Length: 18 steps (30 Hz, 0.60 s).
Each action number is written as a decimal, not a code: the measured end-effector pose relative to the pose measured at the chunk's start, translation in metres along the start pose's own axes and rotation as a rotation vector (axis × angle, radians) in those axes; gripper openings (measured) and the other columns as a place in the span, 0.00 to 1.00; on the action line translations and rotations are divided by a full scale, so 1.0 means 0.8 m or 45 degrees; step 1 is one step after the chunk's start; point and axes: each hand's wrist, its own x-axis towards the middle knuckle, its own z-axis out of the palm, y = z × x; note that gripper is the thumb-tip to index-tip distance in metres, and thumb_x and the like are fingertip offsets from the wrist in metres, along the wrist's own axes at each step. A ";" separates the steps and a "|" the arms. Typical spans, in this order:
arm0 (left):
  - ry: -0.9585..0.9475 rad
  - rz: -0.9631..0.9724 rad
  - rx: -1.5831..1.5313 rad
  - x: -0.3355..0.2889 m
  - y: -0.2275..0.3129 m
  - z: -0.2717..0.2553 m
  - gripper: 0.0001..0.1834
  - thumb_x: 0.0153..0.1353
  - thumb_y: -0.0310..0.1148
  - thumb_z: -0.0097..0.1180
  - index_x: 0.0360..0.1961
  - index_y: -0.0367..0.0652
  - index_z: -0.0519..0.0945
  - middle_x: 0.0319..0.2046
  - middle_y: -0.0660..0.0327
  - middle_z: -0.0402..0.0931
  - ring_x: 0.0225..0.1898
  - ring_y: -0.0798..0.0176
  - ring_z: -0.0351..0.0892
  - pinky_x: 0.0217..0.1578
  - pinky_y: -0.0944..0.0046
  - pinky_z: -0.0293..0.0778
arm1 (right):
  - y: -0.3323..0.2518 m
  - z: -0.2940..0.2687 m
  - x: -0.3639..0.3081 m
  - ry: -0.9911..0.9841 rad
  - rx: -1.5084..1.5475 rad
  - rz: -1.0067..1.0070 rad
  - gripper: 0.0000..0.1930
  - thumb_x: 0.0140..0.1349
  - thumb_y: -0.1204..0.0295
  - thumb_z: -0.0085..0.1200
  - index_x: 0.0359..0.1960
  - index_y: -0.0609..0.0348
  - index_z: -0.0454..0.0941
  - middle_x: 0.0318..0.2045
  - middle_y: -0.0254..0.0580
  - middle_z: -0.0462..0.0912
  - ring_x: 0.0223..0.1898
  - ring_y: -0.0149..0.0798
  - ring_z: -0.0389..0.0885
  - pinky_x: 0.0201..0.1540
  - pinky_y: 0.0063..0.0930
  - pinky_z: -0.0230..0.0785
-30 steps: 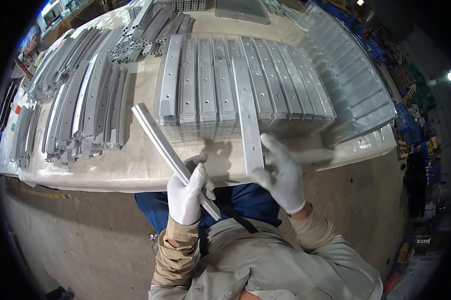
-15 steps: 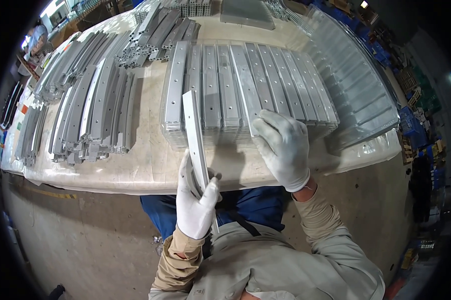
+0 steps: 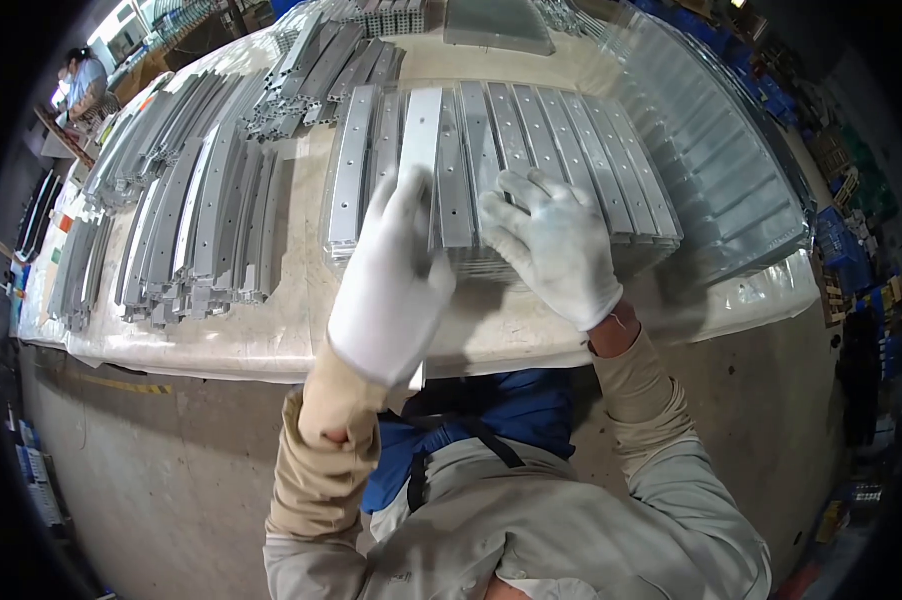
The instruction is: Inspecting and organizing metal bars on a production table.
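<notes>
My left hand (image 3: 391,275), in a white glove, is closed around a pale aluminium bar (image 3: 423,125) with drilled holes. The bar's far part lies over the left side of a clear plastic tray (image 3: 339,254), and the hand hides its middle. A small pale end (image 3: 418,377) shows below the left wrist, perhaps part of the same bar. My gloved right hand (image 3: 556,245) hovers over or rests on the row of bars (image 3: 454,170) in the tray, fingers bent and apart, with nothing visible in them. Whether its fingertips touch the bars I cannot tell.
Several stacks of aluminium bars (image 3: 206,210) lie on the left of the covered table (image 3: 306,330). More bars (image 3: 316,75) are piled behind. Empty clear trays (image 3: 716,170) stand on the right, and another flat tray (image 3: 498,25) lies at the back. A person (image 3: 86,85) is far left.
My left hand has carried its bar forward from the table edge to over the tray. My right hand has moved slightly forward and left; the bar it was touching now lies in the row.
</notes>
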 end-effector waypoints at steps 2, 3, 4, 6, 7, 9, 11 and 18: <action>-0.009 0.143 0.184 0.040 0.000 0.010 0.37 0.57 0.14 0.48 0.72 0.27 0.61 0.70 0.30 0.58 0.74 0.35 0.59 0.72 0.56 0.62 | 0.003 -0.002 -0.003 -0.048 -0.041 -0.006 0.24 0.66 0.48 0.56 0.56 0.48 0.84 0.62 0.40 0.80 0.66 0.44 0.73 0.66 0.41 0.63; -0.045 0.148 0.225 0.060 -0.012 0.018 0.36 0.57 0.16 0.48 0.71 0.26 0.62 0.70 0.28 0.58 0.73 0.32 0.59 0.72 0.54 0.62 | 0.004 -0.002 -0.005 -0.069 -0.061 -0.005 0.26 0.67 0.47 0.55 0.58 0.48 0.83 0.64 0.41 0.79 0.68 0.45 0.71 0.67 0.41 0.62; -0.083 0.153 0.263 0.080 -0.023 0.027 0.36 0.57 0.19 0.48 0.70 0.26 0.63 0.69 0.27 0.58 0.72 0.29 0.58 0.72 0.53 0.62 | 0.004 -0.004 -0.008 -0.062 -0.061 0.004 0.26 0.67 0.47 0.55 0.58 0.48 0.83 0.64 0.41 0.79 0.68 0.45 0.71 0.67 0.41 0.62; -0.242 -0.001 0.470 0.129 -0.045 0.030 0.34 0.59 0.23 0.50 0.69 0.26 0.65 0.70 0.28 0.58 0.72 0.30 0.60 0.71 0.51 0.63 | -0.002 -0.005 -0.010 -0.083 -0.026 -0.007 0.27 0.66 0.47 0.56 0.60 0.49 0.80 0.66 0.41 0.76 0.69 0.46 0.69 0.68 0.43 0.61; -0.228 -0.001 0.482 0.143 -0.055 0.035 0.34 0.59 0.23 0.50 0.69 0.26 0.65 0.70 0.28 0.58 0.72 0.30 0.60 0.71 0.51 0.63 | -0.004 -0.004 -0.010 -0.093 -0.010 -0.014 0.28 0.66 0.46 0.56 0.61 0.49 0.79 0.67 0.42 0.75 0.70 0.46 0.68 0.68 0.44 0.61; -0.232 -0.068 0.638 0.169 -0.066 0.059 0.34 0.61 0.28 0.51 0.69 0.29 0.67 0.73 0.34 0.56 0.74 0.32 0.58 0.73 0.49 0.60 | -0.001 0.000 -0.016 -0.053 0.022 -0.009 0.28 0.65 0.47 0.56 0.60 0.50 0.79 0.66 0.42 0.75 0.69 0.46 0.68 0.68 0.45 0.61; -0.195 -0.074 0.786 0.192 -0.073 0.073 0.33 0.62 0.31 0.51 0.69 0.30 0.67 0.74 0.36 0.57 0.75 0.34 0.57 0.73 0.48 0.58 | 0.002 0.000 -0.022 0.023 0.092 0.004 0.28 0.65 0.47 0.57 0.59 0.51 0.79 0.65 0.43 0.76 0.69 0.47 0.68 0.69 0.46 0.60; -0.089 -0.069 1.037 0.194 -0.082 0.086 0.34 0.69 0.48 0.52 0.68 0.34 0.70 0.73 0.44 0.62 0.76 0.39 0.57 0.76 0.45 0.49 | 0.000 0.002 -0.026 0.077 0.134 0.006 0.28 0.64 0.50 0.59 0.61 0.51 0.78 0.65 0.42 0.75 0.69 0.48 0.69 0.70 0.45 0.59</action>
